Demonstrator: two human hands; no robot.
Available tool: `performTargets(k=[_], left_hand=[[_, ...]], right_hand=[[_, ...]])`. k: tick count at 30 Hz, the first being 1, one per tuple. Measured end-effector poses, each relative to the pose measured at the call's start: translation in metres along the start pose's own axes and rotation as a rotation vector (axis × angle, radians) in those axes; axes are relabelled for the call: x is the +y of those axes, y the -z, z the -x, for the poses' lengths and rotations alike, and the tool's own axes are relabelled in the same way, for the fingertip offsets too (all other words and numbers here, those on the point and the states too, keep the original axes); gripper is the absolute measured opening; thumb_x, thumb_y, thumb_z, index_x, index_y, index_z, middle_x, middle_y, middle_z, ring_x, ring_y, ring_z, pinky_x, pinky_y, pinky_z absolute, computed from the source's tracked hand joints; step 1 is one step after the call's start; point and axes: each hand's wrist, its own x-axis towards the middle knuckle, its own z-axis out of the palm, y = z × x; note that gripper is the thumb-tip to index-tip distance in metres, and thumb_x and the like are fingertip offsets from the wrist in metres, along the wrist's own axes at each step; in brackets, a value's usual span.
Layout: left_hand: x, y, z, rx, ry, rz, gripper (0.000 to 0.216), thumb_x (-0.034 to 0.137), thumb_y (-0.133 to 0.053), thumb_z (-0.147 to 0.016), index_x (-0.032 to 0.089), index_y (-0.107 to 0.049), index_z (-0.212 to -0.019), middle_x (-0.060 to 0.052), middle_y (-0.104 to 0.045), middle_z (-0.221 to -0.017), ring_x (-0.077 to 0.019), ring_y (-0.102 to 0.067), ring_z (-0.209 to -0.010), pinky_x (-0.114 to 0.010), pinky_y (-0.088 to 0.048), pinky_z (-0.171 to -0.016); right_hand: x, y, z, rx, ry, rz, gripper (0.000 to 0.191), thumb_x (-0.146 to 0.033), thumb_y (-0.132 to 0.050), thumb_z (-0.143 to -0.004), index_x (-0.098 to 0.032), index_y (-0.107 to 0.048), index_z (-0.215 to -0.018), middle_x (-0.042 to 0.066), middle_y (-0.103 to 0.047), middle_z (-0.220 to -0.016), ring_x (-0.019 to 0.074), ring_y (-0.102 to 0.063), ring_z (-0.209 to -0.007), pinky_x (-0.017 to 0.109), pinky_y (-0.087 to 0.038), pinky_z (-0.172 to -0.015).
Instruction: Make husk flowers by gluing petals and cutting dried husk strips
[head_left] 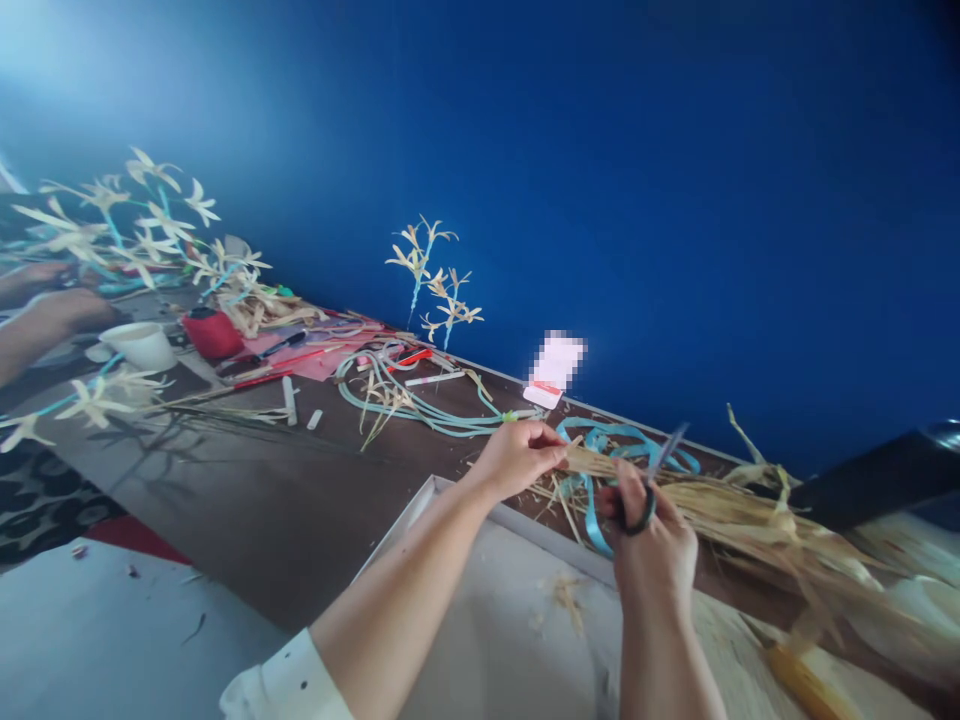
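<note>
My left hand (516, 457) is closed in a pinch on a strip of dry straw-coloured husk (592, 462) that runs to the right. My right hand (651, 540) grips black-handled scissors (651, 480), with the blades pointing up across that strip. A heap of dry husks (757, 515) lies just right of both hands, over a light blue ribbon (600, 445). Below my forearms sits a shallow white tray (480, 590) with a few husk scraps in it.
A dark brown table (247, 490) runs along a blue wall. On it lie coiled teal cords (409, 400), pens, pink paper, a red container (212, 332), a white cup (142, 345) and husk flowers on blue stems (439, 280). Another person's hands (45, 310) rest at far left.
</note>
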Motion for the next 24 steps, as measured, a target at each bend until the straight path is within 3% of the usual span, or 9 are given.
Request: performTargets(k=[5, 9, 14, 24], left_hand=[[0.002, 0.004, 0.007, -0.345, 0.097, -0.038, 0.02, 0.029, -0.063, -0.068, 0.014, -0.064, -0.081, -0.004, -0.063, -0.068, -0.0101, -0.057, -0.057, -0.02, -0.044, -0.052], [0.002, 0.002, 0.01, -0.446, 0.154, -0.098, 0.021, 0.03, -0.062, -0.069, 0.014, -0.061, -0.082, -0.004, -0.063, -0.065, -0.0111, -0.059, -0.055, -0.02, -0.045, -0.05], [0.006, 0.001, 0.009, -0.397, 0.219, -0.018, 0.023, 0.03, -0.061, -0.071, 0.012, -0.059, -0.085, -0.007, -0.065, -0.074, -0.0112, -0.061, -0.057, -0.019, -0.044, -0.048], [0.002, 0.001, 0.005, -0.153, 0.112, 0.039, 0.027, 0.034, -0.064, -0.068, 0.012, -0.062, -0.084, -0.006, -0.063, -0.075, -0.0071, -0.051, -0.056, -0.017, -0.039, -0.045]], right_hand=[[-0.001, 0.006, -0.011, 0.25, 0.011, -0.15, 0.04, -0.045, -0.073, -0.058, -0.015, -0.064, -0.082, 0.001, -0.059, -0.064, 0.0078, -0.049, -0.047, 0.015, -0.033, -0.034], [0.002, 0.008, -0.014, 0.266, 0.02, -0.155, 0.038, -0.045, -0.072, -0.059, -0.014, -0.063, -0.078, 0.001, -0.06, -0.064, 0.0076, -0.049, -0.046, 0.014, -0.032, -0.033], [0.003, 0.007, -0.013, 0.221, 0.028, -0.163, 0.041, -0.042, -0.073, -0.057, -0.016, -0.063, -0.087, 0.0, -0.06, -0.065, 0.0072, -0.05, -0.046, 0.014, -0.033, -0.034], [0.0, 0.004, -0.01, 0.209, 0.009, -0.188, 0.042, -0.041, -0.074, -0.058, -0.016, -0.066, -0.09, 0.001, -0.06, -0.064, 0.0063, -0.05, -0.048, 0.012, -0.033, -0.034]])
